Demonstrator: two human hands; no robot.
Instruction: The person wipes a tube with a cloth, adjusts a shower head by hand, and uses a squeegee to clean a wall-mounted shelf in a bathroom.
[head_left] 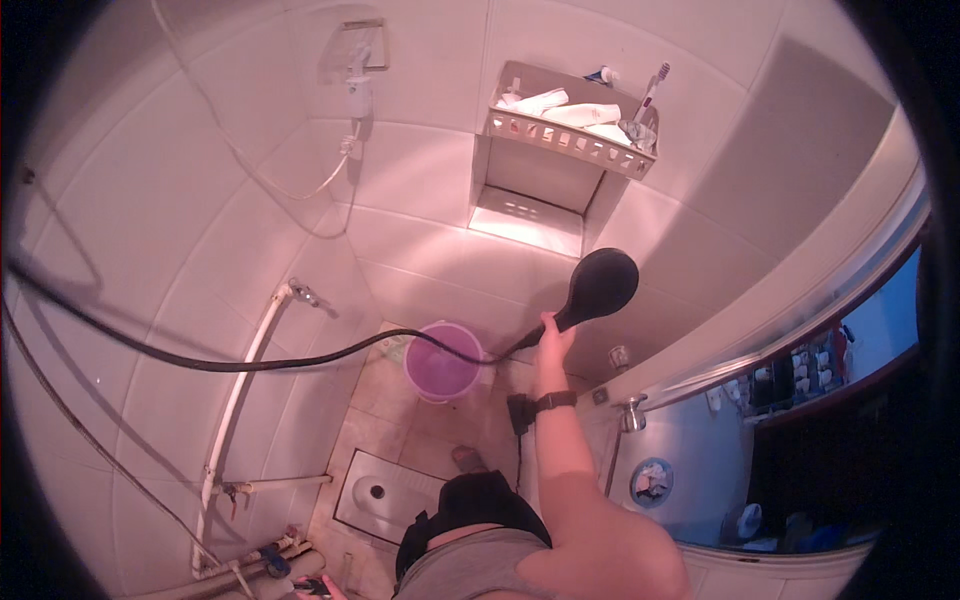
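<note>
My right hand (555, 345), with a dark band on its wrist, is closed round the handle of a black shower head (605, 282). Its broad round end points up and away, toward the tiled wall. A black hose (270, 364) runs from the handle across to the left rim of the view. Only a little of my left hand (330, 592) shows at the lower edge, beside the pipes. Its fingers are bent about a small dark thing (310, 585) whose kind is unclear.
A purple bucket (442, 365) stands on the floor ahead of a squat toilet (385, 492). Pipes (232, 425) with taps line the left wall. A beige basket (570, 137) of tubes and a toothbrush hangs above a wall niche. At right, a door handle (632, 412) juts by the doorway.
</note>
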